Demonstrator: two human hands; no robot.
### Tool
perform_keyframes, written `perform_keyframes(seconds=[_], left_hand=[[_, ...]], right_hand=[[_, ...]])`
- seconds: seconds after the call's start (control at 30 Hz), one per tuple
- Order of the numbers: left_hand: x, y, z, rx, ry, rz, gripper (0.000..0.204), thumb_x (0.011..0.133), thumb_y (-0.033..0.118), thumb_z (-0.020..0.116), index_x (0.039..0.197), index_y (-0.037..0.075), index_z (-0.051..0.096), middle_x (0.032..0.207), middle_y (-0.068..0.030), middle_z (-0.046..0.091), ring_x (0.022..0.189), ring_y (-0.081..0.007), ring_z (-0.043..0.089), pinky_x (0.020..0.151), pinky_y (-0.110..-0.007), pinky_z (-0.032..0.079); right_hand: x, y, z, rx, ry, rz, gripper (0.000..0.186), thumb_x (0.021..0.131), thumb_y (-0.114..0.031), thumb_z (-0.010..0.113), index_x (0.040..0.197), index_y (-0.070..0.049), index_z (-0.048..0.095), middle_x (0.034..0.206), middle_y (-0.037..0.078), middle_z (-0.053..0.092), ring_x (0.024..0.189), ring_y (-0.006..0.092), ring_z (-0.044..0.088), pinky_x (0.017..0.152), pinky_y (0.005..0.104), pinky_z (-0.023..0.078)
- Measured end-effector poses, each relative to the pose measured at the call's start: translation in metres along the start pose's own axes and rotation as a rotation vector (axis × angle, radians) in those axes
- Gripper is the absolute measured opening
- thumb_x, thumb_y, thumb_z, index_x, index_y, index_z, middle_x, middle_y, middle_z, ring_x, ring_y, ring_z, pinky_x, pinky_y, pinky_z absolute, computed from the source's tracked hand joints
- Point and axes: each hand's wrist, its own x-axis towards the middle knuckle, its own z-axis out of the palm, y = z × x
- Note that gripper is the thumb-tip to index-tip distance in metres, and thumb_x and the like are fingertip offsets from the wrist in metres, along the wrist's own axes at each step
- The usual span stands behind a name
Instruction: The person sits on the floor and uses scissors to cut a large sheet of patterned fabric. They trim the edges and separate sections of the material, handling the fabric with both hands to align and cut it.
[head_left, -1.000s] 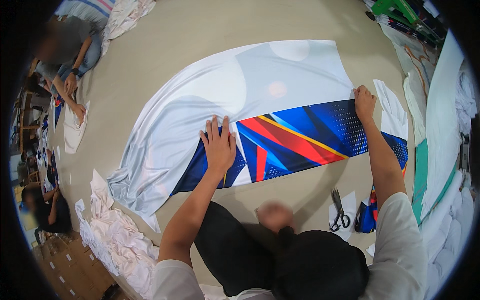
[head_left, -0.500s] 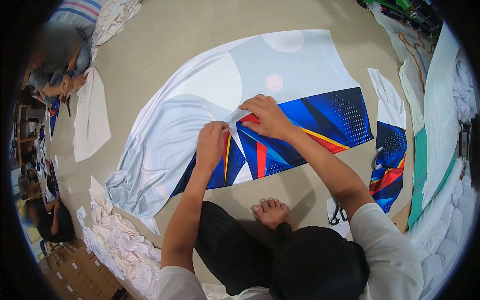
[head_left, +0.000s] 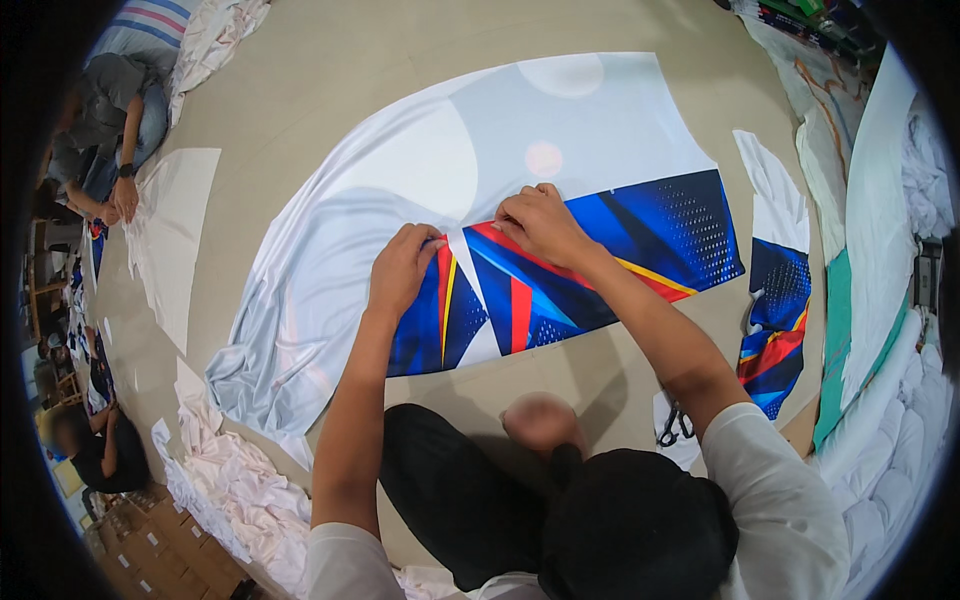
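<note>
Two hands: both bare, on the upper edge of one printed band; the left hand pinches that edge between thumb and fingertips beside a red and yellow stripe, while the right hand has its fingers bent and drawn together on the edge near the band's middle, and whether it grips fabric cannot be told.
One printed band: blue, red, yellow and white, spread on the beige surface in front of the person, along the near side of one pale cloth.
Three rounded shapes on the pale cloth: two whitish, one small and pinkish.
One bare foot: blurred, just below the band.
One pair of scissors: black handles visible, the rest hidden by the right arm, on a white scrap.
One second printed piece: same colours, to the right, with a white part at its far end.
Two co-workers clearly seen: one in grey, with a dark watch and hands at a white piece; one in black.
Labels: small white ones on cardboard boxes, too small to read.
Two crumpled heaps at left: a near heap and a far heap.
One striped bundle: beside the far heap.
</note>
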Motion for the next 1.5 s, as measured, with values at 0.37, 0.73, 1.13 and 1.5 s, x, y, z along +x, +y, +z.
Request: perform_keyframes(seconds=[0.37,0.73,1.13,1.5], left_hand=[[0.018,-0.107,-0.017,0.491,0.139,-0.201,0.06,0.111,0.044,0.05,0.166,0.024,0.038,0.174,-0.0206,0.025,0.16,-0.048,0.018,0.128,-0.064,0.015],[0.023,-0.141,-0.046,0.559,0.105,-0.144,0.063,0.112,0.049,0.043,0.17,0.027,0.03,0.178,-0.0152,0.02,0.163,-0.0441,0.014,0.13,-0.063,0.01],[-0.047,-0.096,-0.031,0.508,0.059,-0.165,0.069,0.107,0.047,0.051,0.169,0.022,0.034,0.177,-0.0179,0.023,0.162,-0.049,0.014,0.128,-0.067,0.008],[-0.055,-0.093,-0.038,0.435,0.086,-0.129,0.075,0.104,0.048,0.057,0.168,0.017,0.035,0.175,-0.0204,0.024,0.162,-0.0492,0.014,0.128,-0.067,0.008]], right_hand=[[-0.001,0.016,0.016,-0.048,0.18,-0.086,0.016,0.095,-0.012,0.075,0.11,-0.011,0.07,0.103,0.005,0.066,0.102,0.0241,0.062,0.098,0.0398,0.042],[-0.003,0.013,0.017,-0.104,0.192,-0.101,0.016,0.094,-0.016,0.074,0.109,-0.011,0.071,0.107,0.006,0.066,0.107,0.0263,0.061,0.099,0.041,0.044],[-0.03,0.079,-0.03,-0.426,0.467,0.281,0.048,0.102,-0.031,0.065,0.144,-0.009,0.059,0.153,0.021,0.053,0.144,0.0396,0.047,0.119,0.0564,0.037],[-0.057,0.133,-0.06,-0.591,0.287,0.562,0.077,0.106,-0.059,0.048,0.164,-0.01,0.039,0.171,0.024,0.031,0.16,0.0434,0.025,0.124,0.0697,0.02]])
